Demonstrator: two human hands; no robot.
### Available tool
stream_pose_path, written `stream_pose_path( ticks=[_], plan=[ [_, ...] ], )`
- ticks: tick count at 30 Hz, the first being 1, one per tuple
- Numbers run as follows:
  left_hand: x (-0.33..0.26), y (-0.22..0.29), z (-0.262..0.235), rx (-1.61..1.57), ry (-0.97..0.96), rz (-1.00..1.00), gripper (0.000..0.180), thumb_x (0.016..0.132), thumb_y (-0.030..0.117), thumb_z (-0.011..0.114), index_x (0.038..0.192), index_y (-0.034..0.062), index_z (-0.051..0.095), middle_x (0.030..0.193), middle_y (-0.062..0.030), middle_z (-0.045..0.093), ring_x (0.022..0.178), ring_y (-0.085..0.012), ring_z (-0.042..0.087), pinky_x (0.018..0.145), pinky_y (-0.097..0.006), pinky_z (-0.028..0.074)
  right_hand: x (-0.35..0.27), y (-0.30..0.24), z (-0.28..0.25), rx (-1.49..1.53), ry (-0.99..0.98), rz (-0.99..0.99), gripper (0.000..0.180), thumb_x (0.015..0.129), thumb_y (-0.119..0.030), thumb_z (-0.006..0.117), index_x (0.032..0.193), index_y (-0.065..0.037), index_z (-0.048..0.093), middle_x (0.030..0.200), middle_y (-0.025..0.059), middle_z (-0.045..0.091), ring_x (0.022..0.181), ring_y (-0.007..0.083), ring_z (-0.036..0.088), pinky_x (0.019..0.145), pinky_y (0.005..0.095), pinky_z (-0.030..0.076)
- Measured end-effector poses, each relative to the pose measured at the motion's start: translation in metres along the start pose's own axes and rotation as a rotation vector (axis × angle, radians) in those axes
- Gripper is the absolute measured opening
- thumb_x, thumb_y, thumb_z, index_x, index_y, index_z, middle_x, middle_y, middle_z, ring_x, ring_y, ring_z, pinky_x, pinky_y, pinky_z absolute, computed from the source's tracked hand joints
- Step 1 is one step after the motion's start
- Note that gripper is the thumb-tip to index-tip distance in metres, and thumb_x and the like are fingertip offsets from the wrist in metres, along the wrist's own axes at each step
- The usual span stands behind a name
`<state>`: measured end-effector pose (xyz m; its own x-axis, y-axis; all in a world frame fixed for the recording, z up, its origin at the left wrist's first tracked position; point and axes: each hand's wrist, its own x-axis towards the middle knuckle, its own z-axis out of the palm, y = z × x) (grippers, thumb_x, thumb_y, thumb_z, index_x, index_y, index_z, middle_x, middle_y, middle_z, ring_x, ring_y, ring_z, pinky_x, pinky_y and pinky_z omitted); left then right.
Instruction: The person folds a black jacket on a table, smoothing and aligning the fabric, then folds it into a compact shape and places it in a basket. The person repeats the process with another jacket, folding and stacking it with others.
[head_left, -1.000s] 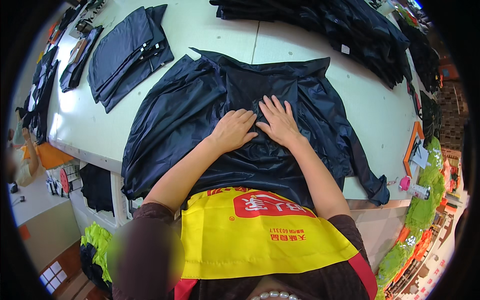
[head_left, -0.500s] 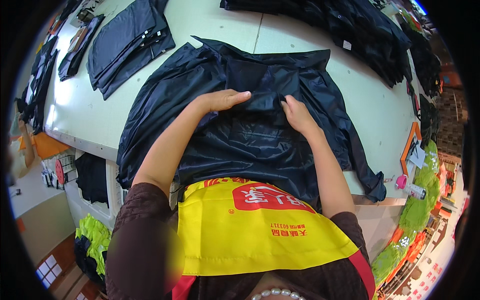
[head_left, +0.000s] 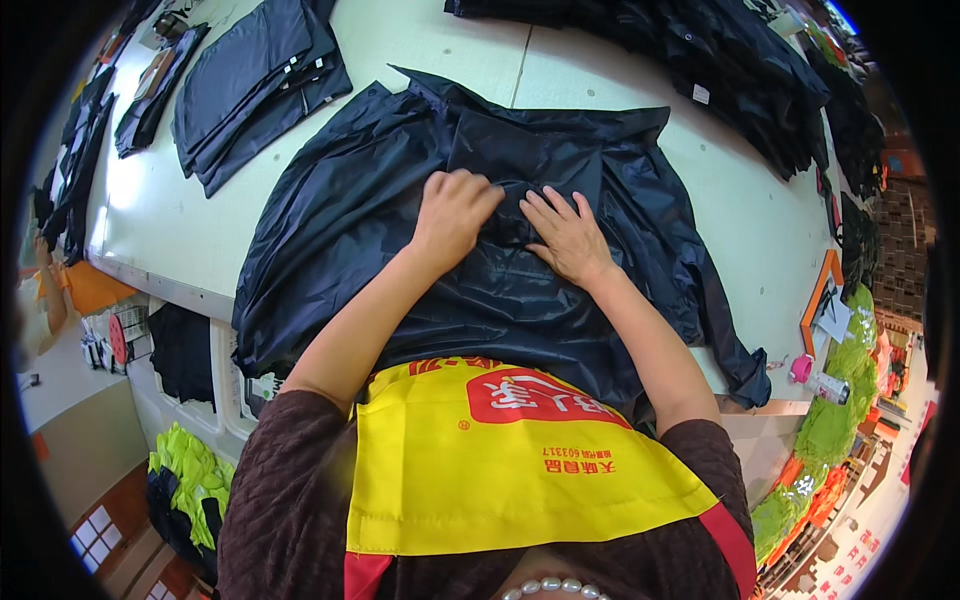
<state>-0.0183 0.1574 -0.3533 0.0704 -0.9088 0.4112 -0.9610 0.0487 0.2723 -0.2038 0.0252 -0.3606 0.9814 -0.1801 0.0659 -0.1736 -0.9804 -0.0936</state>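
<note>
A dark navy jacket [head_left: 330,250] of thin, shiny fabric lies spread and wrinkled on the table in front of me. One sleeve runs down its right side to the table's near edge. My left hand [head_left: 455,215] is on the middle of the jacket, its fingers curled and closed on the fabric; the fingertips are partly hidden. Just to its right, my right hand [head_left: 570,238] lies palm down on the cloth with its fingers stretched and spread. A small gap separates the two hands.
Folded dark garments [head_left: 255,85] are stacked at the far left of the white table [head_left: 420,40]. A larger dark pile [head_left: 720,60] covers the far right. An orange-framed item [head_left: 820,300] and a small bottle [head_left: 828,386] are near the right edge. Lime-green clothing [head_left: 190,470] hangs low at left.
Both hands have come down onto the fabric they were lifting. The left has turned over and curled its fingers; the right has released its pinch and spread flat.
</note>
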Motion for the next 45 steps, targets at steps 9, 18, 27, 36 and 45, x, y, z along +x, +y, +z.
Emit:
stream_pose_path(
  ticks=[9,18,27,36,45],
  plan=[
    [-0.007,-0.003,0.034,-0.259,-0.092,-0.025,0.021,0.08,0.022,0.064,0.093,0.0057,0.064,0.09,-0.007,0.063,0.091,-0.024,0.057,0.08,-0.036,0.043,0.002,-0.008,-0.012,0.037,0.193,-0.018,0.051,0.076,-0.027,0.068,0.123,-0.012,0.054,0.124,0.0063,0.051,0.117,0.0222,0.045,0.098,0.0442,0.032],
    [0.008,0.004,0.025,-0.268,-0.036,-0.098,0.021,0.08,0.024,0.063,0.091,0.0077,0.066,0.089,-0.0085,0.061,0.091,-0.0247,0.055,0.077,-0.037,0.042,0.014,0.007,0.019,0.414,0.32,0.083,0.014,0.078,-0.014,0.062,0.09,-0.006,0.065,0.084,0.006,0.061,0.081,0.0244,0.057,0.072,0.0334,0.047],
    [0.021,-0.016,0.028,-0.093,-0.191,-0.065,0.019,0.078,0.03,0.064,0.083,0.0125,0.071,0.089,0.0002,0.062,0.097,-0.0198,0.05,0.085,-0.037,0.033,0.028,-0.011,-0.023,-0.075,0.449,0.021,0.028,0.066,-0.018,0.074,0.092,-0.009,0.065,0.085,0.005,0.059,0.079,0.0235,0.056,0.073,0.0354,0.046],
    [0.039,-0.008,0.019,-0.026,0.049,0.088,0.02,0.077,0.031,0.065,0.085,0.0133,0.068,0.088,0.0,0.063,0.096,-0.019,0.051,0.085,-0.038,0.034,0.042,0.043,0.006,0.545,-0.058,0.305,0.026,0.084,-0.032,0.058,0.092,-0.009,0.068,0.089,0.0107,0.065,0.086,0.03,0.061,0.074,0.0391,0.049],
    [0.075,-0.041,0.042,-0.076,-0.308,-0.02,0.023,0.078,0.034,0.063,0.081,0.0122,0.07,0.087,-0.0008,0.066,0.093,-0.021,0.053,0.084,-0.037,0.036,0.05,0.048,0.013,0.323,0.232,0.09,0.022,0.073,-0.028,0.069,0.084,-0.009,0.067,0.081,0.0083,0.061,0.085,0.0251,0.057,0.074,0.035,0.047]
  ],
)
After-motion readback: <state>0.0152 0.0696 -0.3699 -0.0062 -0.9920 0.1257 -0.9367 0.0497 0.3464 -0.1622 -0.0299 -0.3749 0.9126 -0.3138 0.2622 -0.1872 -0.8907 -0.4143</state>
